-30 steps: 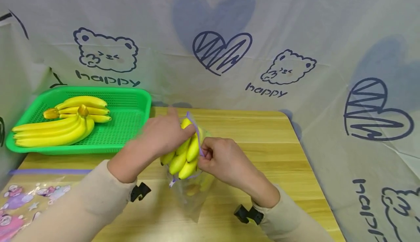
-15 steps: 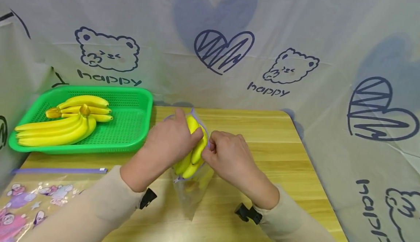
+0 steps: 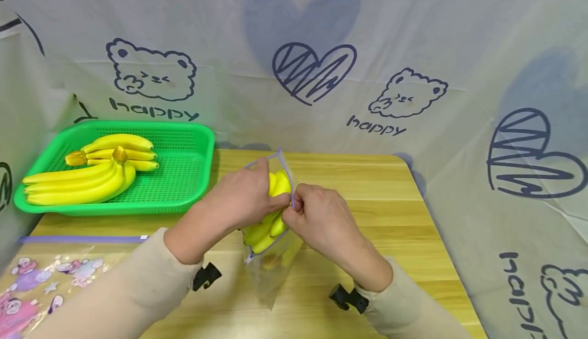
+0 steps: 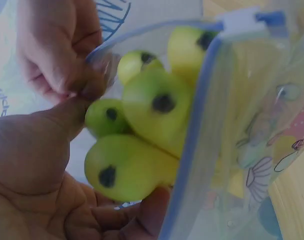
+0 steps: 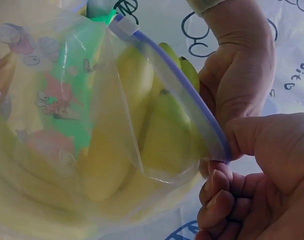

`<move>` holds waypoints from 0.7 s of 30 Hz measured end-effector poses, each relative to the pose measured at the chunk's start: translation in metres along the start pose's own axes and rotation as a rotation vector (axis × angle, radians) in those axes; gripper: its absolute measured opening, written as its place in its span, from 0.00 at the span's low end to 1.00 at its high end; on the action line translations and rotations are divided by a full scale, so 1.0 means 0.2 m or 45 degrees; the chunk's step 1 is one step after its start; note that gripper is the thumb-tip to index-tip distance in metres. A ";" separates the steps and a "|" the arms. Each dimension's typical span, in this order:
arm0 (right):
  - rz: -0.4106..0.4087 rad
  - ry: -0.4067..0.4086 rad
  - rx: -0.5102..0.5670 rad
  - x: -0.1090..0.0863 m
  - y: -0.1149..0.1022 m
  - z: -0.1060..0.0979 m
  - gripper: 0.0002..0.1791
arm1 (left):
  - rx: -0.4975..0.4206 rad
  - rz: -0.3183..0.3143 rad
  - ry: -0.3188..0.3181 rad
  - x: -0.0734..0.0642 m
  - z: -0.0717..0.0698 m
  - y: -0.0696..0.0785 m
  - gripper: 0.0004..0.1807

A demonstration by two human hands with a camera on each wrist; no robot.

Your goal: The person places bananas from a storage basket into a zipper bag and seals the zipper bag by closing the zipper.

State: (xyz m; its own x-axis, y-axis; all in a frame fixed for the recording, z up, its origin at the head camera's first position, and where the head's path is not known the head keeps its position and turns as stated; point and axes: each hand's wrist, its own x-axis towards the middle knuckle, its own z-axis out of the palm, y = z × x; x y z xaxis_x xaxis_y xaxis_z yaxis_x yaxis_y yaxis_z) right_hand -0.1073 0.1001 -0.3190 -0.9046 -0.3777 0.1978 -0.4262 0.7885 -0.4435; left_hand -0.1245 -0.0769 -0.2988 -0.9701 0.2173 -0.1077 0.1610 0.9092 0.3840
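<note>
In the head view, my left hand [image 3: 243, 193] grips a bunch of yellow bananas [image 3: 263, 233] inside the mouth of a clear zip bag [image 3: 271, 285]. The left wrist view shows its green, black-ended tips [image 4: 159, 100] facing out of the opening, with the thumb and fingers around them. My right hand [image 3: 321, 211] pinches the bag's purple zip edge [image 5: 207, 117] between thumb and fingers, right beside my left thumb. A white slider [image 5: 125, 25] sits at the other end of that zip. More yellow bananas [image 5: 37, 195] show through the printed film, lower in the bag.
A green basket [image 3: 184, 206] at the back left holds two banana bunches [image 3: 78, 186]. Another printed zip bag [image 3: 78, 257] lies flat at the front left, partly under my left sleeve. A patterned cloth [image 3: 239, 99] hangs behind the wooden table [image 3: 367, 191].
The banana bunch has turned and sunk deeper into the bag, with my left hand moving slightly right. The bag's far corner stands higher. My right hand keeps its pinch on the edge.
</note>
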 end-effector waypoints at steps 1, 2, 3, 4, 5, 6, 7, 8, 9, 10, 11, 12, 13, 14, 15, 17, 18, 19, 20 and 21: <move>0.008 -0.012 0.007 0.00 0.00 0.00 0.10 | -0.013 -0.009 -0.009 0.00 0.00 0.00 0.34; 0.012 -0.019 0.010 0.00 0.00 0.00 0.10 | -0.006 -0.011 0.010 0.00 0.00 0.00 0.34; 0.011 -0.022 0.011 0.00 0.00 0.00 0.10 | 0.019 0.002 0.051 0.00 0.01 0.00 0.34; 0.007 -0.023 0.013 0.00 0.00 0.00 0.10 | 0.062 0.030 0.109 0.00 0.02 0.00 0.34; 0.001 -0.020 0.014 0.00 0.00 0.00 0.10 | 0.122 0.064 0.173 0.00 0.04 -0.01 0.34; -0.010 -0.008 0.013 0.00 0.00 0.00 0.10 | 0.190 0.098 0.240 -0.01 0.07 -0.01 0.34; -0.015 0.005 0.016 0.00 0.01 0.00 0.11 | 0.256 0.140 0.314 -0.01 0.09 -0.01 0.34; -0.020 0.023 0.019 0.01 0.01 0.01 0.12 | 0.308 0.174 0.378 -0.01 0.12 0.00 0.34; -0.020 0.039 0.024 0.01 0.01 0.00 0.13 | 0.344 0.195 0.415 -0.01 0.14 0.00 0.34; -0.017 0.054 0.029 0.01 0.01 0.00 0.14 | 0.362 0.212 0.439 -0.01 0.15 0.00 0.33; -0.014 0.067 0.032 0.01 0.02 0.00 0.15 | 0.364 0.214 0.442 -0.01 0.16 0.00 0.33; -0.006 0.072 0.040 0.01 0.02 0.00 0.15 | 0.350 0.212 0.435 -0.01 0.17 0.00 0.32; 0.005 0.071 0.050 0.01 0.02 0.00 0.15 | 0.321 0.207 0.424 -0.01 0.17 0.00 0.32; 0.012 0.068 0.054 0.02 0.02 0.00 0.14 | 0.291 0.196 0.400 -0.01 0.17 0.01 0.31; 0.020 0.060 0.060 0.02 0.03 0.00 0.14 | 0.266 0.186 0.371 -0.01 0.17 0.01 0.30; 0.036 0.038 0.072 0.02 0.03 -0.01 0.12 | 0.196 0.167 0.303 -0.01 0.16 0.01 0.29; 0.048 0.025 0.079 0.03 0.03 -0.01 0.12 | 0.154 0.163 0.276 -0.01 0.15 0.01 0.28; 0.061 0.014 0.083 0.03 0.04 -0.01 0.11 | 0.120 0.161 0.252 -0.01 0.14 0.00 0.27; 0.078 0.006 0.083 0.04 0.04 -0.01 0.10 | 0.095 0.163 0.227 -0.01 0.13 0.00 0.25; 0.094 -0.001 0.083 0.04 0.05 -0.02 0.10 | 0.069 0.163 0.205 -0.02 0.13 -0.01 0.24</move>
State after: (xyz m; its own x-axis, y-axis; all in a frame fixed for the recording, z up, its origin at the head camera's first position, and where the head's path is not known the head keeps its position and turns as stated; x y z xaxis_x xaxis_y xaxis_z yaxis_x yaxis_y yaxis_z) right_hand -0.1182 0.1062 -0.3186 -0.9335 -0.3201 0.1618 -0.3566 0.7807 -0.5131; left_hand -0.1170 -0.0696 -0.3220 -0.9570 0.2765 0.0880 0.2898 0.8965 0.3351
